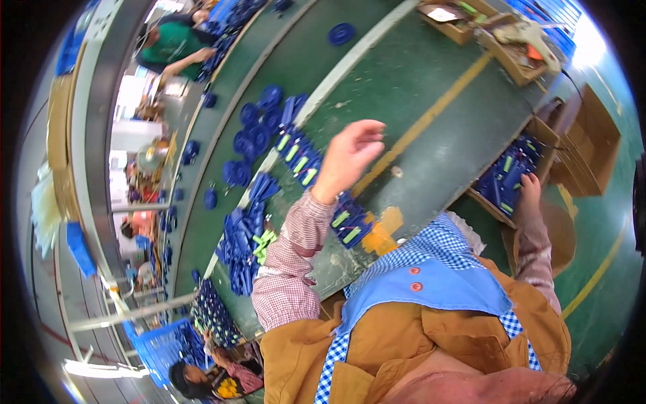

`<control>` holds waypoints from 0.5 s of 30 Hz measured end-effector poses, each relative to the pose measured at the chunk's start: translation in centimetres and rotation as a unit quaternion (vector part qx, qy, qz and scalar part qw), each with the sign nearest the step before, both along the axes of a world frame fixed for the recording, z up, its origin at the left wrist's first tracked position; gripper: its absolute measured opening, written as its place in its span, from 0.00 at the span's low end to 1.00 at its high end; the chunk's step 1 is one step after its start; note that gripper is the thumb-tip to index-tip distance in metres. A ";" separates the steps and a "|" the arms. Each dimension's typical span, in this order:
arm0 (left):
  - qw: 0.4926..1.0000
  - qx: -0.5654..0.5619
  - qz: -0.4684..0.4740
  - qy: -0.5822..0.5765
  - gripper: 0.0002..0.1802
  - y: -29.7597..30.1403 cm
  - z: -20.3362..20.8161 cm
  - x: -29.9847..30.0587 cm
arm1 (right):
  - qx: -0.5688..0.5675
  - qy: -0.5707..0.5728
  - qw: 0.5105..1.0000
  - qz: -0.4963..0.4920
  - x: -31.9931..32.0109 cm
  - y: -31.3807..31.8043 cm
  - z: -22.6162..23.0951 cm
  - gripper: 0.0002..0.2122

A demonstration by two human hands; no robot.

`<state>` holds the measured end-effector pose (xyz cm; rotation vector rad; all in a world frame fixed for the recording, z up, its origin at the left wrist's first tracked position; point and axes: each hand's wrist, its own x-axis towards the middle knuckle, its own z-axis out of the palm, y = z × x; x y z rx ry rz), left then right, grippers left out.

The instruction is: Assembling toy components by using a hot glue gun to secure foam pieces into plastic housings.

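Observation:
Over the green worktable (431, 94), my left hand (353, 156) hangs in the air with loosely bent fingers, nothing visible in them. Below and beside it runs a row of dark blue plastic parts with light green pieces (296, 156). More of these parts (348, 227) lie by my left forearm. Off to the right, my right hand (530, 194) reaches to a cardboard box (490, 206) filled with similar blue and green parts (509, 174). Its fingertips are at the parts, but whether they grip one is hidden.
Blue round parts (252, 138) and a heap of long blue parts (239, 242) lie to the left, beside a conveyor (225, 145). A power-tool-like object (528, 37) rests in a small carton at the back right. An open carton (592, 145) stands right. Co-workers sit along the left.

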<state>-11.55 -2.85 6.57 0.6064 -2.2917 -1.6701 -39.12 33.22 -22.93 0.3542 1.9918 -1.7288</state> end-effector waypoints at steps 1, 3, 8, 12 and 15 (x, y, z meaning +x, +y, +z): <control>0.999 0.006 0.047 0.015 0.17 -1.6 0.4 2.0 | -0.022 0.018 0.999 0.026 0.1 1.2 -0.5 0.25; 0.983 -0.039 0.176 0.034 0.14 -4.8 0.8 6.3 | -0.029 0.095 0.993 0.065 1.7 1.2 0.4 0.23; 0.922 -0.075 0.369 0.093 0.16 -12.4 -4.1 15.2 | -0.050 0.326 0.925 0.187 10.7 -5.7 14.5 0.15; 0.908 -0.161 0.381 0.069 0.18 -14.6 -8.3 15.5 | -0.104 0.463 0.803 0.360 17.2 -10.6 21.2 0.18; 0.889 -0.261 0.373 0.052 0.19 -15.5 -10.5 15.3 | -0.166 0.520 0.652 0.526 21.4 -14.7 24.0 0.19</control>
